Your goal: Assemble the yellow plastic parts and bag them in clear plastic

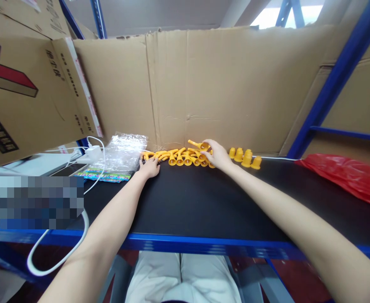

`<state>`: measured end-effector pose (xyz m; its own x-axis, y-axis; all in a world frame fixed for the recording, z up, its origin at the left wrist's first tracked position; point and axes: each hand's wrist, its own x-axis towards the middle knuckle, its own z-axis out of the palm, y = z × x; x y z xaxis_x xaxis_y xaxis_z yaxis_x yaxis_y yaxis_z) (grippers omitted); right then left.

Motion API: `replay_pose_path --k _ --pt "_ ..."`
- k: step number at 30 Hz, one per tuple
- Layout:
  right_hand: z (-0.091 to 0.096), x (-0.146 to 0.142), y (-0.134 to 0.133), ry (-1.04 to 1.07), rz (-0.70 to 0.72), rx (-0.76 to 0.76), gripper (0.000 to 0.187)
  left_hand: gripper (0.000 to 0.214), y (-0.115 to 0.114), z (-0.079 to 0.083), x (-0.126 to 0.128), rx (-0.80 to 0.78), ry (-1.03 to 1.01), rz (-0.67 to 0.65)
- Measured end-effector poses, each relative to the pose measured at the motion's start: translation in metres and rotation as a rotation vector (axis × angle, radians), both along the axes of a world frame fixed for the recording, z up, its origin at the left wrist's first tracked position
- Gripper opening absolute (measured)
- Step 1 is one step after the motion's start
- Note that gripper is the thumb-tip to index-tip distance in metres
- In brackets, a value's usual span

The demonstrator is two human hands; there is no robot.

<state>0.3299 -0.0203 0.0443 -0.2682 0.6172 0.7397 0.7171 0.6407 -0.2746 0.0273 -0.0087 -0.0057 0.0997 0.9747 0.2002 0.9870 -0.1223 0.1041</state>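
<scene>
Several yellow plastic toy horns (180,161) lie in a row on the black tabletop, flared ends towards me and thin stems towards the back. My right hand (219,156) pinches one yellow horn (204,146) by its flared end, raised just above the right part of the row. At the row's left end, my left hand (149,167) lies palm down with its fingers spread, touching the horns there. Right of my right hand stand several yellow cup-shaped pieces (247,158) with their wide rims down.
A clear plastic bag (122,151) lies over a colourful packet (107,174) on the left, near white cables (103,168) and a white adapter (93,152). Cardboard (229,92) walls the back. A red plastic bag (345,172) lies right, beside a blue metal post (333,88).
</scene>
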Motion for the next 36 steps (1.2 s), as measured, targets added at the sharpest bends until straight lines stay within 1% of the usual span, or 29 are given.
replay_pose_path --k 2,4,7,9,12,15,18,20,23,25,27,30,32,34,36 --pt "-0.003 -0.005 0.001 -0.167 -0.042 0.050 0.031 0.048 0.001 0.000 0.000 0.012 -0.007 0.012" --pt "-0.005 -0.011 0.003 -0.308 -0.095 0.064 0.032 0.046 0.003 0.000 0.001 0.019 -0.024 0.034" --pt "-0.006 -0.023 0.001 -0.504 -0.156 0.048 0.032 0.045 0.006 -0.001 0.000 0.027 -0.067 0.062" --pt "-0.006 -0.031 -0.002 -0.591 -0.205 0.017 0.034 0.043 0.008 -0.002 -0.002 0.041 -0.093 0.085" --pt "-0.006 -0.045 -0.008 -0.651 -0.307 -0.054 0.036 0.037 0.010 -0.003 -0.004 0.090 -0.130 0.106" --pt "-0.009 -0.056 -0.011 -0.692 -0.384 -0.097 0.035 0.030 0.010 -0.002 -0.006 0.188 -0.173 0.090" --pt "-0.013 -0.060 -0.011 -0.699 -0.413 -0.139 0.034 0.025 0.009 0.003 -0.006 0.319 -0.204 0.067" --pt "-0.014 -0.058 -0.010 -0.682 -0.396 -0.187 0.035 0.023 0.007 0.008 -0.005 0.400 -0.237 0.053" --pt "-0.009 -0.048 -0.009 -0.624 -0.314 -0.240 0.055 0.019 0.002 0.016 -0.001 0.503 -0.328 0.035" --pt "-0.002 -0.036 -0.009 -0.558 -0.270 -0.224 0.056 0.016 -0.002 0.021 0.003 0.560 -0.390 0.031" --pt "0.008 -0.020 -0.009 -0.467 -0.281 -0.166 0.052 0.016 -0.006 0.026 0.007 0.611 -0.437 0.045" --pt "0.021 0.011 -0.008 -0.289 -0.354 -0.066 0.047 0.021 -0.012 0.032 0.013 0.691 -0.465 0.054" --pt "0.025 0.034 -0.006 -0.176 -0.451 -0.035 0.045 0.023 -0.014 0.034 0.016 0.723 -0.458 0.042" --pt "0.023 0.056 -0.004 -0.111 -0.557 -0.071 0.045 0.022 -0.015 0.035 0.018 0.729 -0.443 0.014" --pt "0.016 0.076 -0.003 -0.109 -0.668 -0.158 0.046 0.020 -0.015 0.034 0.020 0.722 -0.439 -0.023"
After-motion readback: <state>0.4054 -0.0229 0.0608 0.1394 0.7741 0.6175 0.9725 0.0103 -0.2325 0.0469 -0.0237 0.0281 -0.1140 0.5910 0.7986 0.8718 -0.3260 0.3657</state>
